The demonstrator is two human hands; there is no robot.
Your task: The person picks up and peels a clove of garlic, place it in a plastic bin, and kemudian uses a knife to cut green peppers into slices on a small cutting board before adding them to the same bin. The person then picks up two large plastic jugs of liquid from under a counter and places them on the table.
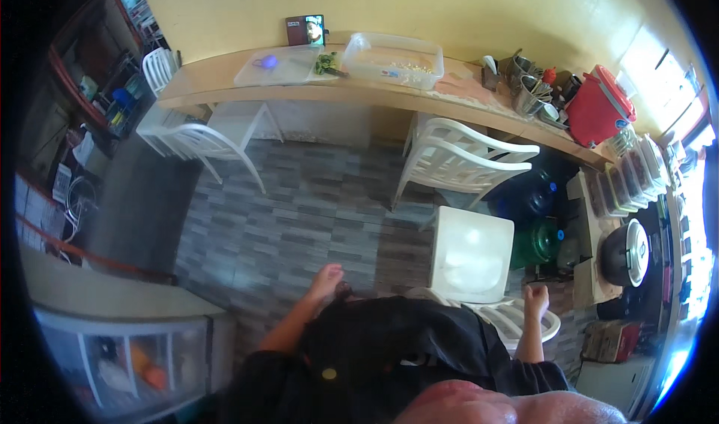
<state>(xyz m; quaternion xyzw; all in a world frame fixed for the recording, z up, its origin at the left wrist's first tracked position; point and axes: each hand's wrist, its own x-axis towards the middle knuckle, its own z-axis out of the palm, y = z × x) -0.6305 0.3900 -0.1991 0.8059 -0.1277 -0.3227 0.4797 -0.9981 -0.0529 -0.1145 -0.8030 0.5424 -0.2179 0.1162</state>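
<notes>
My left hand (327,281) hangs low over the grey plank-patterned floor (264,222), its fingers loosely curled and no object visible in it. Beside a white plastic chair (472,255) is my right hand (537,300), loosely curled, also with nothing visible in it. Across the room, a long wooden counter (314,93) runs along the yellow wall. It bears a translucent plastic lid (247,74) with a purple round item (269,61) on it, green leaves (326,63), and a clear plastic tub (359,67) with small pale pieces inside. A propped phone or tablet (306,30) stands behind.
Stacked white chairs (466,154) stand under the counter, another chair (224,137) further left. At right are a red cooler (598,106), utensil holders (528,95), large bottles (536,241), stacked containers (632,177) and a lidded pot (618,255). A glass-fronted cabinet (135,320) stands lower left.
</notes>
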